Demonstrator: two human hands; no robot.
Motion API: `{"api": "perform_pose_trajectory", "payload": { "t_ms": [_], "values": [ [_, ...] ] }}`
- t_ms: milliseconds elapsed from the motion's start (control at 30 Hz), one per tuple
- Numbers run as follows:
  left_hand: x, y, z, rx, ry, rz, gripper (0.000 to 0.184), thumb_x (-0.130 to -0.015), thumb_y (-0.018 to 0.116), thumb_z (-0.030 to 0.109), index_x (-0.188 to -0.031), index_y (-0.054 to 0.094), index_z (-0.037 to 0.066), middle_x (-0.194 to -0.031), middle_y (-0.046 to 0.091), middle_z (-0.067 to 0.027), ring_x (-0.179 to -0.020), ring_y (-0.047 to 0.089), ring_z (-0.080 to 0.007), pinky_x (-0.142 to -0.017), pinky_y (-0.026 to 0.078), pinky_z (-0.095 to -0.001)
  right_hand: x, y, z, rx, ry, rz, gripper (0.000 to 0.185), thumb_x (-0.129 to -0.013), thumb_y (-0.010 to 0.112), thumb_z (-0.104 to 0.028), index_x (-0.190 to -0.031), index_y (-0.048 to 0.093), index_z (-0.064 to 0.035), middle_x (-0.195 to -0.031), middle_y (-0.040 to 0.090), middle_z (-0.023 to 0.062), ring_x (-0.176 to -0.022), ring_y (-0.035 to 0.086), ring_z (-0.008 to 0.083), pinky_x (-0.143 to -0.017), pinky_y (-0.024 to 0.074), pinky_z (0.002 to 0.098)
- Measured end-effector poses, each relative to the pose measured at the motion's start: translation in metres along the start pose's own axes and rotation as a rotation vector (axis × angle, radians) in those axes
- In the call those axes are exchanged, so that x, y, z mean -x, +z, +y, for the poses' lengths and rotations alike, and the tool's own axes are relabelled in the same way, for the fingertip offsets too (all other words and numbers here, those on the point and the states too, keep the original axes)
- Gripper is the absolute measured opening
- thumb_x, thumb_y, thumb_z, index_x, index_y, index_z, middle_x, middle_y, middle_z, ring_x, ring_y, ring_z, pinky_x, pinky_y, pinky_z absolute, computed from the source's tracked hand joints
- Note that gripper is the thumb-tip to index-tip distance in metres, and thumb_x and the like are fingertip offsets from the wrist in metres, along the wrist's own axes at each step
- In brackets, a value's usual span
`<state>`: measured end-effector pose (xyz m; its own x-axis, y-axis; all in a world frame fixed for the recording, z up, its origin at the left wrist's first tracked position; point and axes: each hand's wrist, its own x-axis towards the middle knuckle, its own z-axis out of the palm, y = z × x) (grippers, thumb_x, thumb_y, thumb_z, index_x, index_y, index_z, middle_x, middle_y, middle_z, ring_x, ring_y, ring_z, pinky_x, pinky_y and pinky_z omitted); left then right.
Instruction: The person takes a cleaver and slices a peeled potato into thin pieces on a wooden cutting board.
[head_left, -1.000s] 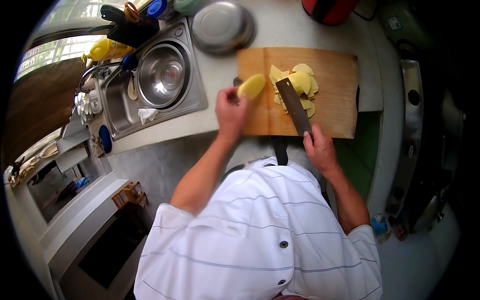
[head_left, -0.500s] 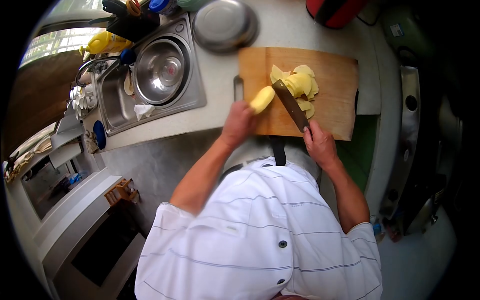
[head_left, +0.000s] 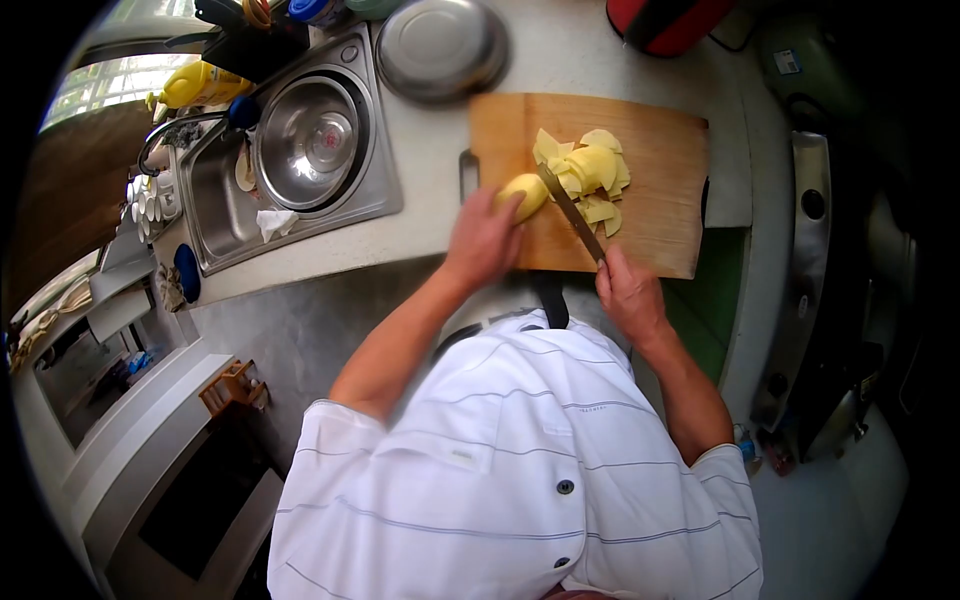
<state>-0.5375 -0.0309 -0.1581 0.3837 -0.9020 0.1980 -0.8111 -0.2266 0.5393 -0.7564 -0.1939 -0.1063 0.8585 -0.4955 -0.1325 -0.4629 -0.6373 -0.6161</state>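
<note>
My left hand [head_left: 486, 238] is closed around the near end of a peeled yellow potato [head_left: 525, 196] at the left part of a wooden cutting board [head_left: 660, 180]. In my right hand [head_left: 630, 287] is the handle of a kitchen knife [head_left: 574, 213]. Its dark blade stands on edge beside the potato's right end; whether it touches the potato I cannot tell. To the right of the blade lie several pale potato slices [head_left: 592, 165] in a loose pile. Part of the pile is hidden behind the blade.
Left of the board is a steel sink [head_left: 215, 205] with a metal basin [head_left: 310, 140] in it. An upturned metal bowl [head_left: 440, 48] rests on the counter behind the board. A red appliance [head_left: 665, 25] stands at the back right. The counter's front edge runs before me.
The knife blade has turned from lying tilted to standing more on edge. My left hand has drawn the potato up against the blade side. The view has shifted slightly.
</note>
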Motion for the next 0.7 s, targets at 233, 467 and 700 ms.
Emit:
{"api": "perform_pose_trajectory", "payload": {
  "t_ms": [233, 467, 700],
  "values": [
    [-0.011, 0.004, -0.006, 0.012, -0.067, -0.032, 0.054, -0.082, 0.079, 0.01, -0.131, 0.058, 0.0, -0.122, 0.06, -0.0208, -0.113, 0.057, -0.0408, -0.1, 0.048, -0.0478, 0.0, 0.002, -0.017, 0.079, 0.083, -0.101, 0.012, -0.094, 0.061, -0.01, -0.101, 0.054, -0.0044, -0.08, 0.068, 0.0232, -0.077, 0.068, 0.0475, -0.068, 0.0546, 0.0571],
    [-0.009, 0.004, -0.009, 0.022, -0.054, -0.035, 0.053, -0.081, 0.079, 0.01, -0.129, 0.059, 0.0, -0.121, 0.06, -0.0212, -0.111, 0.057, -0.0409, -0.099, 0.049, -0.0472, -0.01, 0.018, -0.018, 0.078, 0.104, -0.147, 0.008, -0.094, 0.057, -0.007, -0.101, 0.053, -0.0037, -0.085, 0.069, 0.0254, -0.078, 0.068, 0.0499, -0.07, 0.0538, 0.06],
    [-0.008, 0.003, -0.01, 0.036, -0.05, -0.043, 0.052, -0.081, 0.079, 0.009, -0.128, 0.06, 0.001, -0.12, 0.06, -0.0215, -0.11, 0.058, -0.0408, -0.099, 0.049, -0.0471, 0.001, 0.006, -0.026, 0.032, 0.088, -0.098, 0.01, -0.095, 0.059, -0.008, -0.1, 0.052, -0.0035, -0.085, 0.068, 0.0268, -0.077, 0.067, 0.0505, -0.068, 0.0535, 0.0596]
  ]
}}
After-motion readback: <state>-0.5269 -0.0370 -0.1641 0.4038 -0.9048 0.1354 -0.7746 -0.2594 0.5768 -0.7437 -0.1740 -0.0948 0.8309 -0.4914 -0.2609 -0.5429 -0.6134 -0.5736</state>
